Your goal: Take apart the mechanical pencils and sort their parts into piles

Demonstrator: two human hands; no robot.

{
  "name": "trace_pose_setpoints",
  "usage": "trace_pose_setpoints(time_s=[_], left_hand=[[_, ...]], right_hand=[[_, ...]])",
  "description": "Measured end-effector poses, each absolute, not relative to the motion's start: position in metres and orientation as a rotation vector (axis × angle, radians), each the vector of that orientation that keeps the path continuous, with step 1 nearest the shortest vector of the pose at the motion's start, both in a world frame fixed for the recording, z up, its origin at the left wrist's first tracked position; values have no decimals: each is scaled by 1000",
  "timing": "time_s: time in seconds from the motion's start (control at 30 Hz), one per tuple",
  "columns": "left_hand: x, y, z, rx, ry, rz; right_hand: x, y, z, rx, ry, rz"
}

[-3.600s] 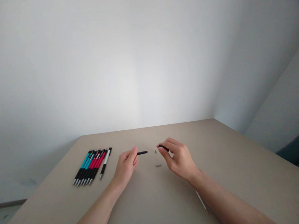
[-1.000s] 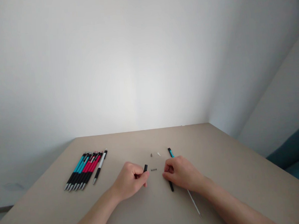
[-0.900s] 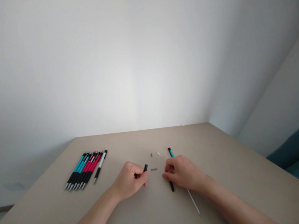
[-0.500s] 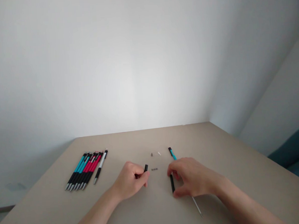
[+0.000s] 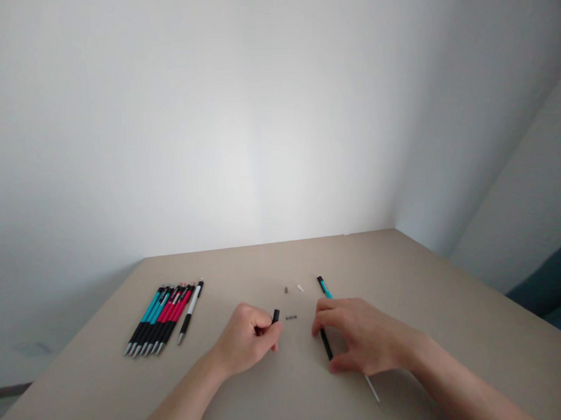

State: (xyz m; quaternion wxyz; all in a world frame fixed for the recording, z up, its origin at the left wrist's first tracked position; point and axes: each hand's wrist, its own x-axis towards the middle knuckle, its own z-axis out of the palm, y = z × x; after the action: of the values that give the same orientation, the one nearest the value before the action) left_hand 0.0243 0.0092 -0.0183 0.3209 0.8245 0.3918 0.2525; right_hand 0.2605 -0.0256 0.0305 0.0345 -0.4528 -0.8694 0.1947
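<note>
My left hand (image 5: 249, 338) is closed in a fist around a black pen piece (image 5: 276, 315); only its upper end sticks out above the thumb. To the right, my right hand (image 5: 362, 332) bends over a slim black pen tube (image 5: 326, 345), with fingertips at its far end and the thumb at its near end. Beyond the right hand shows a blue pen barrel (image 5: 325, 288), partly hidden by it. A thin white refill (image 5: 373, 392) comes out from under that hand. Between the hands lies a small spring (image 5: 291, 317).
Farther back are a small grey pen tip (image 5: 286, 290) and a small white piece (image 5: 300, 288). At left lies a row of blue and red pens with black grips (image 5: 159, 320), beside a white and black pen (image 5: 190, 312). Behind the table (image 5: 246, 268) rises a wall.
My right fingers have shifted slightly over the black tube, and its near end has swung a little to the right. My left hand keeps its hold. The view has shifted slightly.
</note>
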Motion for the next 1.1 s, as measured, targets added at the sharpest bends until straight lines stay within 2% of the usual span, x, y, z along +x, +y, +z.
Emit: trace_pose_setpoints(time_s=[0.53, 0.8, 1.1], left_hand=[[40, -7, -19, 2008, 962, 584], [39, -10, -15, 1990, 932, 450], [31, 6, -21, 1921, 1150, 708]], right_hand=[[236, -34, 16, -1137, -2429, 511], [227, -35, 14, -1167, -2430, 471], [219, -35, 9, -1396, -2570, 402]])
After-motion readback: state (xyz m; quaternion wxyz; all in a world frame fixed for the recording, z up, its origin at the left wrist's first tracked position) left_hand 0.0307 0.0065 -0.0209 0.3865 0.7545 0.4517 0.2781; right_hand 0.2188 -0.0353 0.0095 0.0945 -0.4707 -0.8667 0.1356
